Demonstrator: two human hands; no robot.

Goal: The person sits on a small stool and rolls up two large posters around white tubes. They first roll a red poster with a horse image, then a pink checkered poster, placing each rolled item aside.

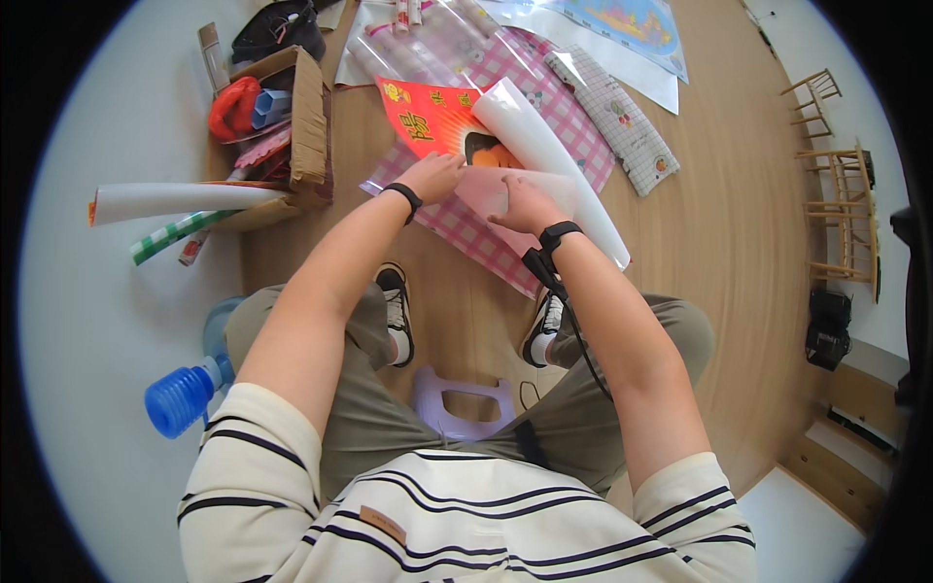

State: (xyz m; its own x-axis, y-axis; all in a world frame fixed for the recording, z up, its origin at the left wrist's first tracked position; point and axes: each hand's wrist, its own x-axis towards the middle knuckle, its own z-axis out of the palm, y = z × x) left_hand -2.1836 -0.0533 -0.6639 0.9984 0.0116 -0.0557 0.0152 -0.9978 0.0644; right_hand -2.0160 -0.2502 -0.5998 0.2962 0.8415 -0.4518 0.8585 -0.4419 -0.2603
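A red poster (437,116) with gold characters lies in front of me, its right part curled into a roll that shows its white back (561,167). My left hand (435,177) touches the poster's near edge; its fingertips are bunched, and whether they pinch the paper is unclear. A thin translucent sheet (485,193) spreads from beside those fingers to the roll. Over this sheet is my right hand (532,205), thumb and fingers apart, with nothing seen in its grasp. Beneath lies a pink-and-white checked sheet (474,244) on the wood floor.
At left stands a cardboard box (310,120) with rolled sheets (182,202) jutting out. Clear film rolls (415,55), a folded grid-patterned sheet (612,116) and a map (619,25) lie beyond. A purple plastic stool (430,408) and a water jug with blue pump (178,401) are near my legs.
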